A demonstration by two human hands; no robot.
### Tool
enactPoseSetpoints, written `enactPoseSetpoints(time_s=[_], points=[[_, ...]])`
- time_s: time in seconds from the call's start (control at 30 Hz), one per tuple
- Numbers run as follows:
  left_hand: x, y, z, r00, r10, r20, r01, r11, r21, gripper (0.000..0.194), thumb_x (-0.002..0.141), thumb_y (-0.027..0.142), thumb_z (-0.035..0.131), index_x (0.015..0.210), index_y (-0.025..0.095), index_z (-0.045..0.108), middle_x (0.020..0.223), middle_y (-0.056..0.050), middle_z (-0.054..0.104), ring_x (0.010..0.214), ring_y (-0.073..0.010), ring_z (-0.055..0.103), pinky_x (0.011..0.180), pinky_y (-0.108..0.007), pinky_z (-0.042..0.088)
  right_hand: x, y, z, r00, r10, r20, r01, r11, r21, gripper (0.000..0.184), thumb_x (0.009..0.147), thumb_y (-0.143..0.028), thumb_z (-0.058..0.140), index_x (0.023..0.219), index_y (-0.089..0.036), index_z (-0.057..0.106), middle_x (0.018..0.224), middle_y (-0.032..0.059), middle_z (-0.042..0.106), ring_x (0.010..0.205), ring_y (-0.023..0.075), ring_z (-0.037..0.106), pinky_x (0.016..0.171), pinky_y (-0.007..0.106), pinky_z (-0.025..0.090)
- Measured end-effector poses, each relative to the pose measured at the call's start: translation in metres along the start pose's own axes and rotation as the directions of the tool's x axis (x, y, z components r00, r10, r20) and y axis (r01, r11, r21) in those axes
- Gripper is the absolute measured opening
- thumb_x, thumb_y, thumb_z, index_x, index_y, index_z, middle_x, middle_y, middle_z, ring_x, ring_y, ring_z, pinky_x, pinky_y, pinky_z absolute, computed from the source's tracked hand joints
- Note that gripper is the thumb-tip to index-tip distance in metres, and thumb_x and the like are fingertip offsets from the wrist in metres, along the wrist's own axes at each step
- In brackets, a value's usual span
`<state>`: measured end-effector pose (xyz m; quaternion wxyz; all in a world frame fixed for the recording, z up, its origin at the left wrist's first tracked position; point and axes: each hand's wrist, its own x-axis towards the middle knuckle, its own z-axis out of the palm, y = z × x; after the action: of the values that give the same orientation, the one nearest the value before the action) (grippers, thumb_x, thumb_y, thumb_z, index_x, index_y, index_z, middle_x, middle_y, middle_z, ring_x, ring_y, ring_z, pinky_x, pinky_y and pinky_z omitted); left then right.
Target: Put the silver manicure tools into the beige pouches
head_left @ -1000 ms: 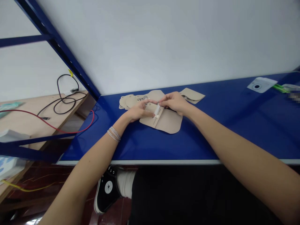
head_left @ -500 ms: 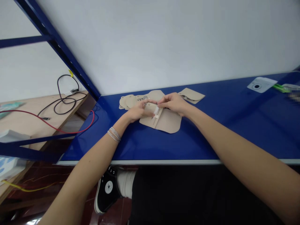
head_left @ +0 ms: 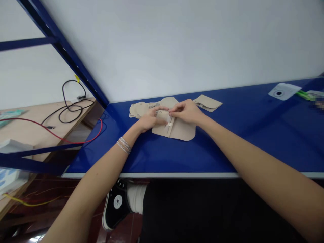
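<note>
As the left hand (head_left: 152,119) and right hand (head_left: 187,112) pinch a tan flat piece (head_left: 182,131) in bent fingers (head_left: 174,109), open blue worktop (head_left: 227,148) spreads past the fingers to its front edge (head_left: 177,175).

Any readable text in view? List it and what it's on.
Black sneaker's ankle patch: a star in a circle; the lettering around it is too small to read.
Tan flat piece: a strip of dark print, too small and blurred to read.
White plate with a round hole: no legible text.
</note>
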<state>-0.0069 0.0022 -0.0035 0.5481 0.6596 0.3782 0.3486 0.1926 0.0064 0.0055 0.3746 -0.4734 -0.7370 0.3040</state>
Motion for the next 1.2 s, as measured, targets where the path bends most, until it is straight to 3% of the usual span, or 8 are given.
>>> enactPoseSetpoints(time_s=[0.17,0.3,0.4,0.57,0.7,0.9,1.2], points=[[0.002,-0.002,0.0,1.0,-0.027,0.01,0.027,0.999,-0.017,0.063,0.059,0.014,0.079,0.117,0.018,0.056,0.082,-0.002,0.061,0.07,-0.0146,0.059,0.064,-0.029,0.05,0.002,0.002,0.0,0.997,-0.067,-0.037,0.061,0.988,-0.143,0.014,0.07,-0.03,0.071,0.077,-0.019,0.077,0.073,0.0037,0.073,0.066,0.0177,0.063,0.062,0.029,0.048],[0.004,-0.004,0.0,0.998,0.02,-0.062,-0.02,1.0,-0.006,0.062,0.059,0.015,0.078,0.116,0.019,0.055,0.09,-0.003,0.061,0.074,-0.0158,0.06,0.068,-0.031,0.051,0.0,-0.005,-0.001,0.98,-0.179,-0.09,0.143,0.94,-0.311,0.012,0.072,-0.028,0.069,0.076,-0.02,0.077,0.081,0.0035,0.073,0.075,0.0189,0.063,0.072,0.031,0.047],[0.005,-0.004,0.001,0.993,0.043,-0.113,-0.04,0.999,0.031,0.063,0.059,0.016,0.078,0.118,0.02,0.055,0.092,-0.003,0.061,0.077,-0.0169,0.06,0.072,-0.033,0.051,-0.001,-0.01,-0.001,0.981,-0.165,-0.098,0.122,0.931,-0.345,0.015,0.073,-0.027,0.068,0.082,-0.02,0.077,0.086,0.0047,0.072,0.075,0.0186,0.062,0.076,0.032,0.047],[0.003,-0.002,0.004,0.987,0.088,-0.131,-0.079,0.994,0.075,0.061,0.06,0.017,0.077,0.117,0.021,0.056,0.102,-0.005,0.06,0.085,-0.0185,0.061,0.076,-0.034,0.051,-0.001,-0.013,0.001,0.983,-0.126,-0.131,0.076,0.941,-0.331,0.017,0.072,-0.025,0.068,0.085,-0.019,0.076,0.089,0.0055,0.07,0.074,0.0182,0.061,0.076,0.032,0.048],[0.003,-0.002,0.006,0.984,0.11,-0.141,-0.099,0.992,0.083,0.06,0.059,0.015,0.077,0.116,0.019,0.056,0.114,-0.008,0.057,0.091,-0.0192,0.06,0.078,-0.032,0.05,0.0,-0.009,0.002,0.993,-0.069,-0.099,0.047,0.976,-0.215,0.017,0.07,-0.023,0.068,0.085,-0.017,0.074,0.083,0.0047,0.071,0.074,0.0181,0.064,0.073,0.03,0.05],[0.004,-0.005,0.005,0.988,0.092,-0.125,-0.087,0.995,0.05,0.061,0.059,0.017,0.078,0.115,0.019,0.055,0.111,-0.007,0.057,0.094,-0.0216,0.059,0.077,-0.034,0.051,0.0,-0.004,0.004,0.999,0.008,-0.053,-0.011,0.999,-0.045,0.016,0.071,-0.023,0.07,0.085,-0.015,0.072,0.081,0.0076,0.072,0.076,0.0199,0.067,0.074,0.032,0.053],[0.005,-0.008,0.004,0.99,0.06,-0.127,-0.055,0.998,0.041,0.062,0.058,0.018,0.08,0.114,0.02,0.055,0.113,-0.008,0.057,0.092,-0.0211,0.06,0.076,-0.033,0.051,-0.002,-0.006,0.009,0.995,0.085,-0.055,-0.087,0.995,-0.051,0.01,0.072,-0.026,0.071,0.074,-0.016,0.073,0.074,0.0075,0.072,0.069,0.0204,0.066,0.07,0.033,0.051]])
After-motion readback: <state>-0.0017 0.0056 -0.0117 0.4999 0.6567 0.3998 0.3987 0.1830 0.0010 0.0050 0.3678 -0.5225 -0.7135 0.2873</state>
